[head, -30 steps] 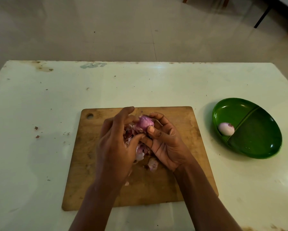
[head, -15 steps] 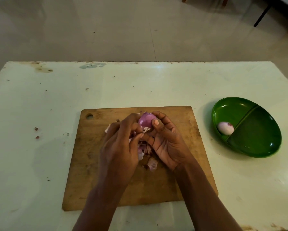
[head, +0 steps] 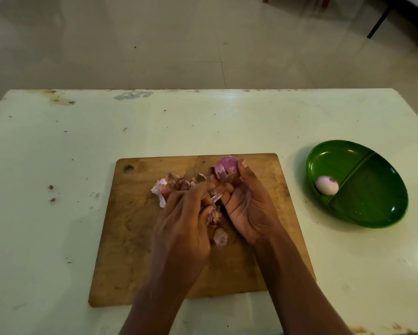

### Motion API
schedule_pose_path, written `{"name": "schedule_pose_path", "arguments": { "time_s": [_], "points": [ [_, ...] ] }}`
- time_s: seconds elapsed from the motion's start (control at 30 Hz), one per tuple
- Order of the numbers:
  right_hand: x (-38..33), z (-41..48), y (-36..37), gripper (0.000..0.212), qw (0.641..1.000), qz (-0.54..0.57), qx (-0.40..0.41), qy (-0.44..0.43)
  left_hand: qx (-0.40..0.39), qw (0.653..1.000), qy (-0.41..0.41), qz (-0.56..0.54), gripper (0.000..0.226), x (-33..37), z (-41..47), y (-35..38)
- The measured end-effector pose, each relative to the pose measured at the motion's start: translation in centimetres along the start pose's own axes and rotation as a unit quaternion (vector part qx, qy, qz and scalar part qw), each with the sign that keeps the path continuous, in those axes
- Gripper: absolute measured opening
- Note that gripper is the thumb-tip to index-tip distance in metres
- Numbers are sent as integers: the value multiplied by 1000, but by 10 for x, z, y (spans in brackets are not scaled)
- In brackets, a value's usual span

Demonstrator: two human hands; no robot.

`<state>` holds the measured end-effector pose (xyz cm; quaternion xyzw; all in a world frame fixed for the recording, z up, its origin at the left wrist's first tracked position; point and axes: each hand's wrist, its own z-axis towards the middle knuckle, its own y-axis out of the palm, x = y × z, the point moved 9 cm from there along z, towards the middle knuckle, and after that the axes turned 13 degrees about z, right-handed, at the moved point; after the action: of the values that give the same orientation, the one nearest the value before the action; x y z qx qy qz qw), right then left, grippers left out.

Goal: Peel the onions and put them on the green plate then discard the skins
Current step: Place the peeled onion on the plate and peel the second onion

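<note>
One peeled onion (head: 327, 185) lies on the green plate (head: 372, 209); the right hand (head: 247, 209) grips the purple onion (head: 226, 169) above the board (head: 135, 238), the left hand (head: 183, 223) curls among skins (head: 169, 186), hold unclear; I'd rotate it, picking off any clinging flakes.

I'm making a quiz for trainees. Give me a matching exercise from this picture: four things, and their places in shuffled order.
1 purple onion
2 pale peeled onion
3 loose skins
4 cutting board

A in the left compartment of the green plate
B on the white table
C held in the right hand
D piled on the cutting board

Pairs: 1-C, 2-A, 3-D, 4-B
</note>
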<state>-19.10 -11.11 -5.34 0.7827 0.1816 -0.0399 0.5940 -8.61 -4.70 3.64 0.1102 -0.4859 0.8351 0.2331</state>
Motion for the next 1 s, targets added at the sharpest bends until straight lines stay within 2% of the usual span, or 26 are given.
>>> {"name": "schedule_pose_path", "arguments": {
  "time_s": [0.13,0.27,0.37,0.53,0.73,1.0],
  "points": [
    [3,0,-1,79,1000,17,4,17,12,1000,-2,21,26,-8,1,-3],
    [7,-1,0,85,999,10,-7,37,39,998,-14,49,28,-16,9,-11],
    [8,-3,2,80,999,-7,-24,45,43,998,-14,51,27,-17,17,-11],
    [8,-5,8,59,997,-34,-58,50,39,999,-12,28,34,-4,27,-9],
    [10,-6,12,66,994,-55,-80,59,49,999,-17,6,58,4,30,-9],
    [8,-6,12,56,995,-57,-70,47,70,997,-37,18,50,-2,26,-15]
  ]
}}
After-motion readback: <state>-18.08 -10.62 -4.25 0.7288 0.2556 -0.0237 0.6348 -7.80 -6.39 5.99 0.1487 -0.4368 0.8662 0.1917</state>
